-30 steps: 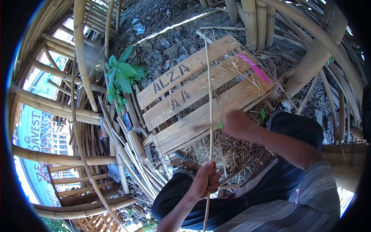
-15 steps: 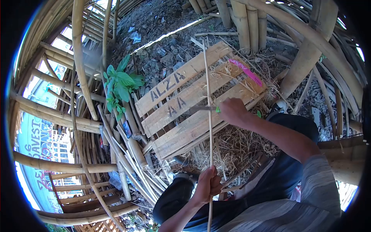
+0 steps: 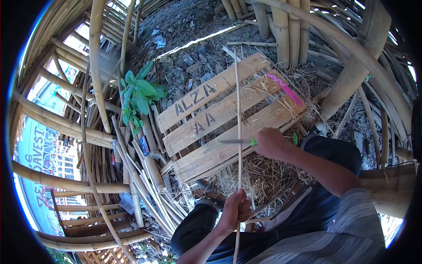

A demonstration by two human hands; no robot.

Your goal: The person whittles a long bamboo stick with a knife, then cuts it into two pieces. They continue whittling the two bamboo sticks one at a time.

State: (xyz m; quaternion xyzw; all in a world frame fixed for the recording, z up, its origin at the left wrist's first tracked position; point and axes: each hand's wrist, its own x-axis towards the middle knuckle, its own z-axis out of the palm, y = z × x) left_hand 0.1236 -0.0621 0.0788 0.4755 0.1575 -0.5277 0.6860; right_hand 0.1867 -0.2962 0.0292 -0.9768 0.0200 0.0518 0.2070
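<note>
A long thin bamboo strip (image 3: 239, 101) runs upright through the middle of the view, over a slatted wooden crate (image 3: 206, 127) with black letters. My left hand (image 3: 236, 212) is closed around the strip's lower part. Above and to the right, my right hand (image 3: 273, 143) grips a knife (image 3: 235, 141) by its green handle. The knife's blade points left and crosses the strip; whether it touches the strip cannot be told. A pink ribbon (image 3: 285, 89) lies on the crate's right end.
Straw-like shavings (image 3: 259, 176) cover the ground below the crate. A leafy green plant (image 3: 141, 93) and a pile of bamboo strips (image 3: 147, 193) are at the left. Bamboo poles (image 3: 293, 33) stand at the upper right; a bamboo frame (image 3: 66, 127) lines the left side.
My right hand and the knife have moved down along the strip, closer to my left hand. My left hand still holds the strip. The view has shifted slightly.
</note>
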